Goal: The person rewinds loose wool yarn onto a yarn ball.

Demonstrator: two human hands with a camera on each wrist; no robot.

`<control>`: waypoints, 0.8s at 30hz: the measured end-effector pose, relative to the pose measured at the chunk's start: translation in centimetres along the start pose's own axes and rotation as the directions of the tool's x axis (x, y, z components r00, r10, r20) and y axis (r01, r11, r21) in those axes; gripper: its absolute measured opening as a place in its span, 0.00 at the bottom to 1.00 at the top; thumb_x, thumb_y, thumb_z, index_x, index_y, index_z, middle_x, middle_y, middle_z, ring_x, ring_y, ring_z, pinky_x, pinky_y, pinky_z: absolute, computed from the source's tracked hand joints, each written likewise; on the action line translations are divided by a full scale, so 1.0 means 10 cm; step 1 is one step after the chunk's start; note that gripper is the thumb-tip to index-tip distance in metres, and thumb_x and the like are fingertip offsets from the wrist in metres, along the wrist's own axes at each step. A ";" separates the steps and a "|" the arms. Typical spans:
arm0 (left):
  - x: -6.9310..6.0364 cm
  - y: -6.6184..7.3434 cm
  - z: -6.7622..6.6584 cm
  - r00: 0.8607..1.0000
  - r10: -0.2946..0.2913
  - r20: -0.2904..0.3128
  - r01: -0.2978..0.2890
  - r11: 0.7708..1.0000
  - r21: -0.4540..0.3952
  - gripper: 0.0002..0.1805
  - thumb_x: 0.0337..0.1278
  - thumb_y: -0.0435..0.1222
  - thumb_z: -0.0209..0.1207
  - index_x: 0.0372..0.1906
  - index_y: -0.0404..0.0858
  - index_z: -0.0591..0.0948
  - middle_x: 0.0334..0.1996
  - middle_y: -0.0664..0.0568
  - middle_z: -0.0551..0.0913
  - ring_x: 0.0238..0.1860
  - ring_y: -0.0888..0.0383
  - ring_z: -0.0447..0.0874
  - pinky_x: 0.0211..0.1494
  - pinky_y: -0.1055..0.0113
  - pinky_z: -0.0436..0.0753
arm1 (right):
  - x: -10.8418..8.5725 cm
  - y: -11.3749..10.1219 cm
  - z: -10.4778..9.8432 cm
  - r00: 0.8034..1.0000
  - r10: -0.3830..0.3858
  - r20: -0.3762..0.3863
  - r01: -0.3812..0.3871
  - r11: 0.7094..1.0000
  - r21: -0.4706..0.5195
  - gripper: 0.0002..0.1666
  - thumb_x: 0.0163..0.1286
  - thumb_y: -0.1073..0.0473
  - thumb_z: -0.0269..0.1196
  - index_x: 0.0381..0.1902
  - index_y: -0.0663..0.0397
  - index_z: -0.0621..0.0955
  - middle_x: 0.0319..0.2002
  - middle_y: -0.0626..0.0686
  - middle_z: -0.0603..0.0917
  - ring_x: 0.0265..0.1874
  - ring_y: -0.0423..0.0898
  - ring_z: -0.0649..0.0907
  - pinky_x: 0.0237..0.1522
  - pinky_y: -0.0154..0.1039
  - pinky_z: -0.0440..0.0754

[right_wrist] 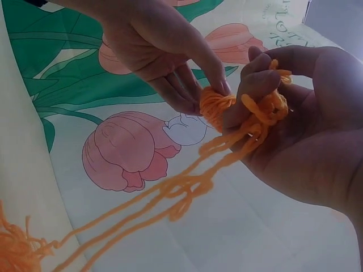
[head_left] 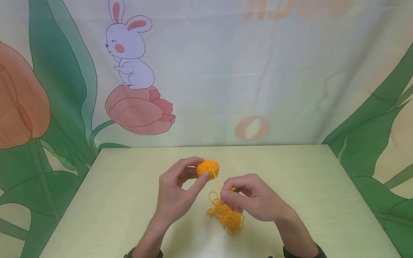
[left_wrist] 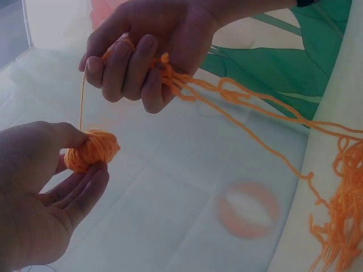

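Observation:
My left hand (head_left: 175, 193) pinches a small ball of orange yarn (head_left: 208, 169) between thumb and fingers, raised over the table. A taut strand of yarn (left_wrist: 83, 102) runs from the ball to my right hand (head_left: 253, 197), whose thumb and curled fingers grip it. In the right wrist view, several loops of yarn (right_wrist: 258, 116) lie in the right palm. From there slack strands (right_wrist: 153, 207) trail down to a loose, tangled pile of the same yarn (head_left: 230, 218) on the table, partly hidden behind the right hand in the head view.
The pale yellow-green table (head_left: 129, 179) extends under both hands. Behind it hangs a light cloth backdrop (head_left: 206, 71) printed with a white rabbit (head_left: 132, 53), pink tulips and green leaves. Dark cuffs or bands circle both wrists.

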State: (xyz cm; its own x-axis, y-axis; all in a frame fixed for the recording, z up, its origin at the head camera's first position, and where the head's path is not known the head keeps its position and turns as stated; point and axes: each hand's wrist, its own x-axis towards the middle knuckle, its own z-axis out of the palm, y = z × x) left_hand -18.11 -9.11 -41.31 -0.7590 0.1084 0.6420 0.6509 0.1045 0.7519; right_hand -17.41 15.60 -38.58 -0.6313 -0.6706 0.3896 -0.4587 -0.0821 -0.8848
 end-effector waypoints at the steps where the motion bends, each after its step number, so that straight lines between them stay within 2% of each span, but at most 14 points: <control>1: 0.00 0.00 0.00 1.000 -0.004 -0.004 0.004 1.000 -0.005 0.21 0.64 0.22 0.76 0.60 0.35 0.88 0.51 0.41 0.93 0.43 0.58 0.97 0.52 0.64 0.98 | 0.00 0.01 0.00 1.000 -0.004 0.013 0.004 1.000 -0.005 0.17 0.84 0.75 0.57 0.38 0.55 0.86 0.25 0.57 0.80 0.22 0.46 0.76 0.22 0.35 0.80; 6: 0.00 0.02 0.00 0.999 -0.032 -0.021 0.031 0.999 -0.039 0.21 0.65 0.21 0.74 0.60 0.35 0.88 0.50 0.40 0.93 0.43 0.58 0.97 0.53 0.64 0.98 | 0.04 0.08 0.00 0.997 0.016 0.079 -0.014 1.000 -0.020 0.16 0.86 0.72 0.57 0.40 0.54 0.87 0.26 0.57 0.82 0.22 0.47 0.78 0.24 0.34 0.82; 12: -0.02 0.06 -0.01 0.996 -0.092 -0.014 0.090 0.990 -0.113 0.20 0.67 0.21 0.72 0.61 0.33 0.87 0.51 0.40 0.92 0.42 0.57 0.97 0.54 0.63 0.98 | 0.09 0.22 -0.03 0.986 0.101 0.135 -0.099 0.995 -0.020 0.14 0.88 0.67 0.58 0.43 0.56 0.89 0.28 0.60 0.83 0.25 0.47 0.80 0.28 0.32 0.84; 18: -0.05 0.11 0.01 0.992 -0.113 0.055 0.121 0.976 -0.181 0.20 0.68 0.20 0.70 0.62 0.33 0.86 0.55 0.48 0.91 0.44 0.57 0.96 0.56 0.64 0.98 | 0.12 0.34 -0.06 0.977 0.189 0.102 -0.193 0.981 0.035 0.13 0.87 0.66 0.58 0.43 0.63 0.89 0.33 0.65 0.85 0.27 0.46 0.83 0.31 0.34 0.87; 24: -0.05 0.13 0.00 0.987 -0.073 0.142 0.102 0.972 -0.213 0.20 0.69 0.19 0.69 0.62 0.34 0.86 0.54 0.42 0.91 0.44 0.55 0.95 0.56 0.62 0.98 | 0.13 0.40 -0.09 0.968 0.251 0.026 -0.251 0.968 0.022 0.11 0.86 0.67 0.59 0.45 0.65 0.88 0.34 0.65 0.85 0.29 0.44 0.84 0.37 0.36 0.91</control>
State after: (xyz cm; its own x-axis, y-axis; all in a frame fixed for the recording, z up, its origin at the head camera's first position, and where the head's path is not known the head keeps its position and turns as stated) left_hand -16.90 -8.99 -40.70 -0.7949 0.2395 0.5575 0.5516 -0.0975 0.8284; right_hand -20.58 15.07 -41.39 -0.7095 -0.6889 0.1483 -0.2712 0.0727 -0.9598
